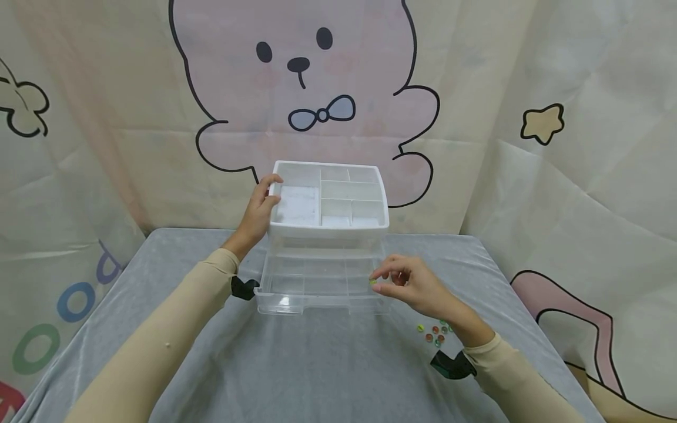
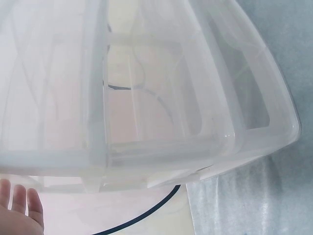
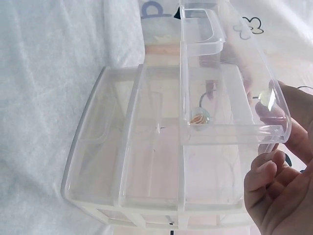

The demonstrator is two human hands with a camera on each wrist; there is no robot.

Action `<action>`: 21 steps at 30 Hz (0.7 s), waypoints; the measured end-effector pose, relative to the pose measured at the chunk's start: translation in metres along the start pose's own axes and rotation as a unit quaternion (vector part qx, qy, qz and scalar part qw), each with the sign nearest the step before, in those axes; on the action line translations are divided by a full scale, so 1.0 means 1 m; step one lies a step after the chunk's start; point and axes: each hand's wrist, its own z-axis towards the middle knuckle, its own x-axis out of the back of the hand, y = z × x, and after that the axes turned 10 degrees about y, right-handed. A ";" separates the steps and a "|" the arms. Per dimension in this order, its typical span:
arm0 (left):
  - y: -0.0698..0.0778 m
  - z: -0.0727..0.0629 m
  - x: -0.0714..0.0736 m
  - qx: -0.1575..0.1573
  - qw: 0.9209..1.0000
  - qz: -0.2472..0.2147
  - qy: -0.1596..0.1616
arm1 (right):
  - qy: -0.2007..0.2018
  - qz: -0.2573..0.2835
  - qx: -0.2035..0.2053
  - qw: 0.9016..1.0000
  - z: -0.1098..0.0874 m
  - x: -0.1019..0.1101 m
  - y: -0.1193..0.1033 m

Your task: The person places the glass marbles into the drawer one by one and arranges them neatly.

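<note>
A clear plastic drawer unit with a white compartmented top (image 1: 298, 205) stands on the table. Its top drawer (image 1: 317, 302) is pulled out toward me. At the unit's upper left edge, my left hand (image 1: 257, 211) grips the white rim; only some fingers (image 2: 33, 203) show in the left wrist view. My right hand (image 1: 415, 285) pinches a yellow-green marble (image 1: 372, 281) between thumb and fingertips at the drawer's right end. Through the drawer's clear wall, the right wrist view shows that pale marble (image 3: 266, 98) and another marble with an orange swirl (image 3: 199, 117) inside the drawer.
Several red, green and yellow marbles (image 1: 435, 338) lie loose on the grey cloth (image 1: 317, 364), below my right wrist. Dark bands (image 1: 453, 365) sit at both wrists. A curtain printed with a bear (image 1: 307, 76) hangs close behind the unit.
</note>
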 end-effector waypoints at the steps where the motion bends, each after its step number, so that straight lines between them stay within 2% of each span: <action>1: 0.000 0.000 0.000 0.000 1.000 -0.001 0.001 | 0.001 0.001 0.001 1.000 0.000 0.000 0.000; 8: 0.003 -0.002 -0.001 0.005 1.000 0.004 -0.001 | 0.023 0.005 0.000 1.000 -0.003 0.001 0.002; 15: 0.009 -0.003 -0.001 0.012 1.000 -0.013 -0.003 | 0.056 0.019 0.020 0.998 -0.004 0.007 0.005; 21: 0.004 -0.002 -0.002 0.011 1.000 -0.011 0.001 | 0.075 0.029 0.026 0.996 -0.007 0.012 0.009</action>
